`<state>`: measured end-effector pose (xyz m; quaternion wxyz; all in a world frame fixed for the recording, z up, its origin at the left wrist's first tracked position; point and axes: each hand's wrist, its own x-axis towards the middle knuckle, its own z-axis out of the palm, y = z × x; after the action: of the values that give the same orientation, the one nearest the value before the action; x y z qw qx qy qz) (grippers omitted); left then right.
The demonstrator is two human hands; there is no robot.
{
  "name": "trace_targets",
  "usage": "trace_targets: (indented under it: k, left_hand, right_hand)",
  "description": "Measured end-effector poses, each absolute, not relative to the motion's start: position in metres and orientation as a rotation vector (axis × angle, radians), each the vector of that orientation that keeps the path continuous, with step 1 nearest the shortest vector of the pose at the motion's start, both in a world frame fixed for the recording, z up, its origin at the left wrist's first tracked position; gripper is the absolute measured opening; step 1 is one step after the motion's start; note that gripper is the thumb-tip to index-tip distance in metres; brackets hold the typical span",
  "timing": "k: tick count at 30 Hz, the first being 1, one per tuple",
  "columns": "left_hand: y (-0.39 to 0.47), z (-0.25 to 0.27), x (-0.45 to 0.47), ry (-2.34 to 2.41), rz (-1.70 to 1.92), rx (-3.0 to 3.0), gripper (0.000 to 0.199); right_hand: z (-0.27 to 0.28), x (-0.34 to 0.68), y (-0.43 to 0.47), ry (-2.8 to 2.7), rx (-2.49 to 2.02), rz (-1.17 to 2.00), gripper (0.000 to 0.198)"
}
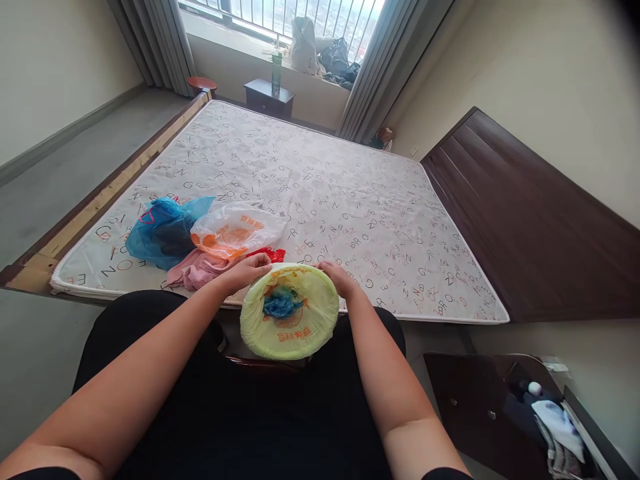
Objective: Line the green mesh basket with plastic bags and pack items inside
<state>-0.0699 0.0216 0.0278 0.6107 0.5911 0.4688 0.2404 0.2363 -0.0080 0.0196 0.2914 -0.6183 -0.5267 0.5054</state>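
Between my knees stands a small round trash bin, lined with a pale yellow-green plastic bag (320, 320) that is folded over its rim. Orange print shows on the liner, and a crumpled blue plastic bag (283, 303) lies inside. My left hand (253, 268) pinches the liner at the far left of the rim. At the far right of the rim, my right hand (337, 277) has its fingers closed on the same liner; its fingertips are partly hidden. Just beyond my left hand, a white plastic bag with orange print (240, 230) and a pink cloth (197, 270) lie on the mattress.
The lettered mattress (325, 180) fills the middle, with a dark headboard (530, 227) on the right. A blue plastic bag (167, 230) sits near its left corner. At lower right, a dark nightstand (465, 387) holds folded cloth. Another nightstand (270, 100) stands near the window.
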Motion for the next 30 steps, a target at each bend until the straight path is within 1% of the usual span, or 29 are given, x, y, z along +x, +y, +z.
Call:
trace_targets:
  k: [1, 2, 3, 5, 9, 12, 15, 18, 22, 26, 30]
  left_hand:
    - [0.023, 0.029, -0.066, 1.108, 0.569, 1.370, 0.057]
    - [0.025, 0.030, -0.063, 1.135, 0.585, 1.372, 0.058]
    - [0.027, 0.031, -0.060, 1.160, 0.599, 1.375, 0.058]
    - [0.033, 0.033, -0.056, 1.189, 0.611, 1.401, 0.058]
    - [0.044, 0.034, -0.053, 1.221, 0.611, 1.475, 0.051]
    - [0.047, 0.037, -0.052, 1.198, 0.603, 1.446, 0.047]
    - [0.047, 0.041, -0.050, 1.178, 0.569, 1.402, 0.042]
    - [0.046, 0.046, -0.047, 1.165, 0.504, 1.364, 0.039]
    - [0.046, 0.046, -0.048, 1.134, 0.468, 1.372, 0.041]
    - [0.048, 0.044, -0.047, 1.153, 0.489, 1.391, 0.044]
    - [0.046, 0.044, -0.041, 1.134, 0.543, 1.285, 0.050]
  right_hand:
    - [0.019, 0.235, -0.005, -1.348, -1.612, 1.465, 0.034]
    - [0.020, 0.234, -0.003, -1.299, -1.580, 1.563, 0.031]
    - [0.021, 0.233, 0.000, -1.260, -1.560, 1.631, 0.033]
    - [0.026, 0.232, 0.005, -1.239, -1.569, 1.667, 0.036]
    - [0.036, 0.234, 0.014, -1.284, -1.614, 1.747, 0.033]
    - [0.039, 0.237, 0.018, -1.387, -1.531, 1.812, 0.029]
    - [0.038, 0.236, 0.018, -1.500, -1.427, 1.850, 0.027]
    - [0.038, 0.232, 0.019, -1.532, -1.407, 1.804, 0.028]
    - [0.041, 0.222, 0.020, -1.473, -1.373, 1.734, 0.028]
    - [0.043, 0.212, 0.020, -1.461, -1.315, 1.845, 0.028]
    - [0.043, 0.205, 0.022, -1.430, -1.305, 1.894, 0.030]
